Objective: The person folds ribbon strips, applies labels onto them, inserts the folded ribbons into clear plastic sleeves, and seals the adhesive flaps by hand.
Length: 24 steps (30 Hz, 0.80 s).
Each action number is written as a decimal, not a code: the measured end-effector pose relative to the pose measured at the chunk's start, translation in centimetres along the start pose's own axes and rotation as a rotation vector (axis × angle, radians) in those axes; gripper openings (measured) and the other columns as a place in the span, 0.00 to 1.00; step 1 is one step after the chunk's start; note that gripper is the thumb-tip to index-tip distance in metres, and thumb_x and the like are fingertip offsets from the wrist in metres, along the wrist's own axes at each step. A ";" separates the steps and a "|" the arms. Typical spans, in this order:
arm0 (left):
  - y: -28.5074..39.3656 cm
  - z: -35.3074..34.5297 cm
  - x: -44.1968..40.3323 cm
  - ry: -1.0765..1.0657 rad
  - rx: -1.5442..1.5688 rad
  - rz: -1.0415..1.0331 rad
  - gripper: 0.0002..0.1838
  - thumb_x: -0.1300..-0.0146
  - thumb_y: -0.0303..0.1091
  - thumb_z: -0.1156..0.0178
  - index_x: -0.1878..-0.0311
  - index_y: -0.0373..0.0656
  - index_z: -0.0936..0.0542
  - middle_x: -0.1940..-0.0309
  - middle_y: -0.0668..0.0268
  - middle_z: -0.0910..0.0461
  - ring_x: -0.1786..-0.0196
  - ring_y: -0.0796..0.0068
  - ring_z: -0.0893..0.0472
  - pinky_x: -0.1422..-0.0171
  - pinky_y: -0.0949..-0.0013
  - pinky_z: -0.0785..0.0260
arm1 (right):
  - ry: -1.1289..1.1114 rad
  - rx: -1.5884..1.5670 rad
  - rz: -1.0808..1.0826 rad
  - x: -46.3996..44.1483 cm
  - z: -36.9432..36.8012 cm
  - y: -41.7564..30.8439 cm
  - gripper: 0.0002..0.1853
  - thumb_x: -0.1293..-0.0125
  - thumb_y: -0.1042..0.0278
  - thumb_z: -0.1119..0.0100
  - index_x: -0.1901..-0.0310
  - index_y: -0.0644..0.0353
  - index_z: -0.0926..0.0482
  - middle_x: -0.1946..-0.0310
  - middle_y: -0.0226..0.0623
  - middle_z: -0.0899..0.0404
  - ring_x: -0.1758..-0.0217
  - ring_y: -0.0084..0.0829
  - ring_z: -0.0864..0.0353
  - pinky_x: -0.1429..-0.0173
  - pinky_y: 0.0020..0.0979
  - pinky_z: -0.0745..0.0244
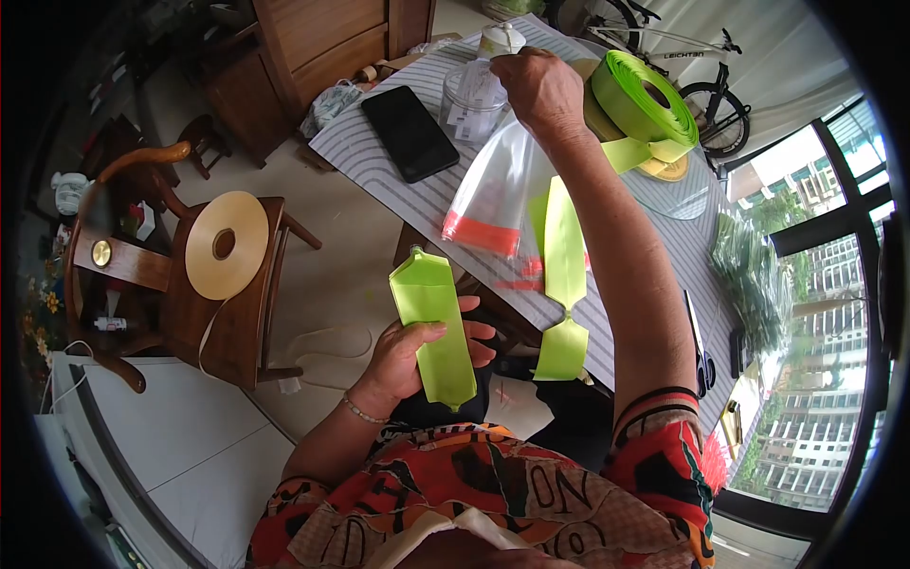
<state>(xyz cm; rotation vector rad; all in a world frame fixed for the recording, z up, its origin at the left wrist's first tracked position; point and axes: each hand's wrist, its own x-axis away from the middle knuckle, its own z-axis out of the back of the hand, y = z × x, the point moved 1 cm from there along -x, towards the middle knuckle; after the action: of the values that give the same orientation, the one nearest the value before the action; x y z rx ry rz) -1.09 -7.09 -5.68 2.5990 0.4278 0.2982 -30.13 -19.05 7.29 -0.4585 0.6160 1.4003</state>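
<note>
Ribbon (566, 248) apparently behind forearm (637, 261), clear plastic (500, 188) beside

The folder (433, 332) is bright lime green, and so is the strip (566, 237). The roll (630, 104) shows the same lime green around a dark brown core (656, 93). Pale grey-white cloth (355, 147) carries darker grey stripes. The phone (409, 134) is black; the clear bag (483, 228) has an orange-red band. Cream-yellow tape (204, 248) contrasts with the reddish-brown chair (248, 332), which bears a gold disc (101, 252). The shirt (455, 484) mixes red, orange and black patches with black lettering and beige checks, below a cream collar (455, 529). The bracelet (363, 411) is pale. The bike (697, 54) is white with black tyres.
</note>
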 end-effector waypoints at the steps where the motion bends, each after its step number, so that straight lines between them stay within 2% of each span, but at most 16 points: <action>1: 0.0 -0.1 0.0 -0.001 -0.004 0.006 0.30 0.33 0.38 0.50 0.29 0.35 0.36 0.46 0.41 0.22 0.50 0.43 0.17 0.40 0.45 0.26 | 0.008 0.003 -0.005 -0.2 0.0 0.0 0.09 0.36 0.58 0.39 0.59 0.47 0.13 0.67 0.36 0.17 0.59 0.42 0.17 0.56 0.42 0.22; 7: -0.1 0.1 0.1 0.012 -0.014 0.019 0.30 0.33 0.38 0.51 0.29 0.35 0.37 0.46 0.41 0.23 0.49 0.43 0.18 0.41 0.45 0.25 | 0.093 -0.157 -0.148 -0.2 -0.4 0.6 0.09 0.37 0.57 0.38 0.59 0.46 0.12 0.64 0.39 0.16 0.62 0.45 0.16 0.58 0.42 0.22; 13: -0.3 -0.1 0.0 0.002 -0.038 0.039 0.31 0.33 0.38 0.50 0.29 0.34 0.37 0.46 0.40 0.23 0.49 0.43 0.18 0.40 0.45 0.26 | 0.132 -0.249 -0.157 -0.3 -0.7 1.4 0.10 0.39 0.58 0.37 0.61 0.51 0.12 0.68 0.44 0.15 0.64 0.46 0.15 0.59 0.40 0.21; 16: -0.4 0.1 -0.1 -0.050 0.006 0.057 0.29 0.31 0.35 0.54 0.28 0.35 0.38 0.44 0.42 0.24 0.47 0.47 0.18 0.37 0.50 0.27 | 0.021 -0.344 -0.288 -0.2 -0.9 1.2 0.10 0.40 0.57 0.35 0.62 0.51 0.14 0.68 0.44 0.15 0.61 0.48 0.16 0.55 0.44 0.21; 24: -0.9 0.4 -0.1 -0.046 0.013 0.079 0.28 0.31 0.34 0.54 0.29 0.35 0.38 0.44 0.41 0.23 0.47 0.47 0.18 0.38 0.51 0.26 | -0.139 -0.271 -0.218 0.1 -1.7 1.7 0.13 0.42 0.53 0.33 0.62 0.51 0.14 0.69 0.44 0.15 0.63 0.48 0.16 0.58 0.43 0.21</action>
<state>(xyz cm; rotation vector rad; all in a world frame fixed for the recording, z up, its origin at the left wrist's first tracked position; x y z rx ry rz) -1.26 -6.57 -6.44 2.6340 0.3122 0.2620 -32.02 -19.82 6.01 -0.6188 0.2554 1.2982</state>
